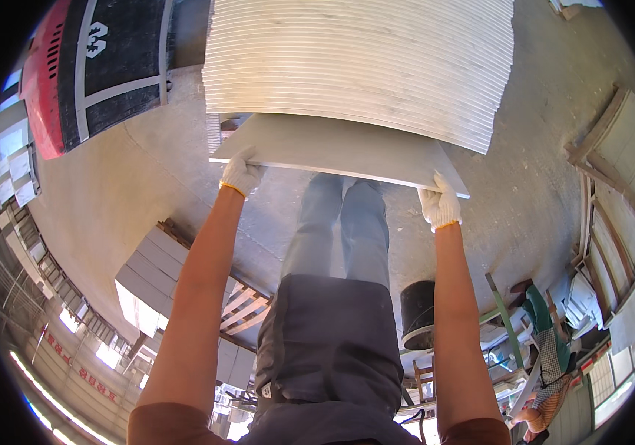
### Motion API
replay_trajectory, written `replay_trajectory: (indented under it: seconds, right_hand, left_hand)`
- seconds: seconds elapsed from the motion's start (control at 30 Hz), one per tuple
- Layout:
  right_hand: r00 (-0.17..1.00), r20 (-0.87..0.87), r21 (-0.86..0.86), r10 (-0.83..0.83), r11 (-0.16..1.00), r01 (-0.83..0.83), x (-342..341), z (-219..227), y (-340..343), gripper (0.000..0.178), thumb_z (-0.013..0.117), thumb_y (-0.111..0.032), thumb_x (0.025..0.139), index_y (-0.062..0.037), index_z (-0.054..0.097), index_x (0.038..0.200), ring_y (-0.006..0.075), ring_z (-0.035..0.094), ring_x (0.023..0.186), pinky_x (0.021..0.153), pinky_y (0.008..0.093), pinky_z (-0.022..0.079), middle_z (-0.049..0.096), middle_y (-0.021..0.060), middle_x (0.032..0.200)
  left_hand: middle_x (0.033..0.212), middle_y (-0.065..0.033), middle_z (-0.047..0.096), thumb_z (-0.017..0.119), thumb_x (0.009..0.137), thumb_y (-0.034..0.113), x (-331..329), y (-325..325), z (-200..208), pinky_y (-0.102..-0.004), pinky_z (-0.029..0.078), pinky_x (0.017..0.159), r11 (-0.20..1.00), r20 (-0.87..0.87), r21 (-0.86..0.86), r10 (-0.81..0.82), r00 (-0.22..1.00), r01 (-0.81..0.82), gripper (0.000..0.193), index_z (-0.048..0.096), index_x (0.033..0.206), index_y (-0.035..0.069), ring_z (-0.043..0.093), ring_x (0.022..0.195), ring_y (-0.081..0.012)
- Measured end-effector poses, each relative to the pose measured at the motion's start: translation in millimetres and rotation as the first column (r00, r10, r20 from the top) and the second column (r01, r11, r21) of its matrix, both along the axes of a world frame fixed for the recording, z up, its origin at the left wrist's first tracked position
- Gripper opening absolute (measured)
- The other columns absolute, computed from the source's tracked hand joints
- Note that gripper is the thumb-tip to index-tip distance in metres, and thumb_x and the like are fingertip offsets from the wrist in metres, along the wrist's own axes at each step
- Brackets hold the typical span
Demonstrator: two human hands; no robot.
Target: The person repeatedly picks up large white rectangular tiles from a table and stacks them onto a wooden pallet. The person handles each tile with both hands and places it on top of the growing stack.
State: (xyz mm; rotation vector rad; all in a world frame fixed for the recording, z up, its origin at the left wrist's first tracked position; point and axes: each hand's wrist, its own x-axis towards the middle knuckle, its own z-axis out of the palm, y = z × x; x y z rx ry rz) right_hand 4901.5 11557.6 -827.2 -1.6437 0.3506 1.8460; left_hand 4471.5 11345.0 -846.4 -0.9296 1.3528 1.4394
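Note:
Both my hands wear white knit gloves and grip a flat grey-white panel (347, 144) by its near edge. My left hand (242, 175) closes on the panel near its left corner, fingers partly hidden beneath it. Near the right corner, my right hand (441, 202) is wrapped round the edge, its thumb on top. The panel lies roughly level in front of my legs. Its far edge meets a tall stack of similar pale panels (362, 67), whose many edges show as ridges.
A red and black machine (73, 74) stands at the far left. Behind my left arm are grey stacked blocks (156, 259) and a wooden pallet (243, 308). A black bucket (417, 311) sits by my right arm. Wood-framed boards (621, 170) line the right; another person (547, 363) is at lower right.

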Motion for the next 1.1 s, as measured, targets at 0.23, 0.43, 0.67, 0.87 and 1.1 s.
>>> replay_trajectory:
  seconds: [0.23,0.43,0.67,0.87,1.1]
  right_hand:
    - [0.995,0.097,0.030,0.012,0.999,-0.015,-2.2,-1.8,-2.6,0.024,0.059,-0.001,0.099,-0.0009,0.061,0.123,0.0259,0.064,0.116,0.098,0.0412,0.058,0.066,0.0124,0.125]
    - [0.999,-0.016,0.011,0.028,1.000,-0.028,-0.7,2.5,17.9,0.026,0.061,-0.007,0.100,-0.0011,0.059,0.126,0.0262,0.063,0.118,0.098,0.0434,0.058,0.066,0.0112,0.127]
    - [0.932,-0.074,0.383,0.354,0.873,-0.302,-14.3,27.9,17.9,0.049,0.060,-0.033,0.104,-0.0037,0.050,0.141,0.0350,0.051,0.135,0.109,0.0493,0.050,0.047,0.0187,0.149]
    - [0.780,0.127,0.470,0.613,0.655,-0.592,30.0,64.8,-78.7,0.044,0.062,-0.036,0.103,-0.0038,0.058,0.133,0.0285,0.067,0.110,0.094,0.0451,0.058,0.065,0.0138,0.125]
    - [0.914,0.263,-0.074,0.310,0.951,-0.301,141.4,160.0,-322.8,0.045,0.063,-0.035,0.102,-0.0058,0.056,0.135,0.0263,0.069,0.106,0.087,0.0409,0.059,0.069,0.0119,0.113]
  left_hand:
    - [0.130,-0.0124,0.061,0.061,0.097,-0.001,-4.3,1.8,0.8,-0.0465,0.057,0.103,0.999,0.009,-0.035,0.010,1.000,-0.010,0.034,0.053,0.130,0.005,0.063,0.119,-0.0292]
    - [0.131,-0.0144,0.061,0.060,0.099,0.008,-5.8,25.5,28.0,-0.0492,0.054,0.106,0.987,-0.039,0.062,-0.144,0.989,0.147,0.034,0.052,0.131,0.002,0.062,0.120,-0.0305]
    - [0.130,-0.0170,0.060,0.060,0.101,0.021,-21.8,62.9,56.5,-0.0511,0.053,0.101,0.887,-0.114,0.202,-0.400,0.909,0.416,0.042,0.050,0.137,0.003,0.061,0.120,-0.0352]
    - [0.136,-0.0146,0.059,0.060,0.102,0.025,34.4,19.4,62.3,-0.0423,0.057,0.091,0.437,-0.203,0.108,-0.870,0.450,0.893,0.065,0.032,0.158,0.009,0.065,0.113,-0.0302]
    - [0.145,-0.0098,0.056,0.062,0.099,0.022,77.2,-76.8,131.6,-0.0344,0.051,0.100,-0.170,-0.150,-0.010,-0.974,-0.170,0.985,0.057,0.046,0.151,0.005,0.059,0.121,-0.0220]
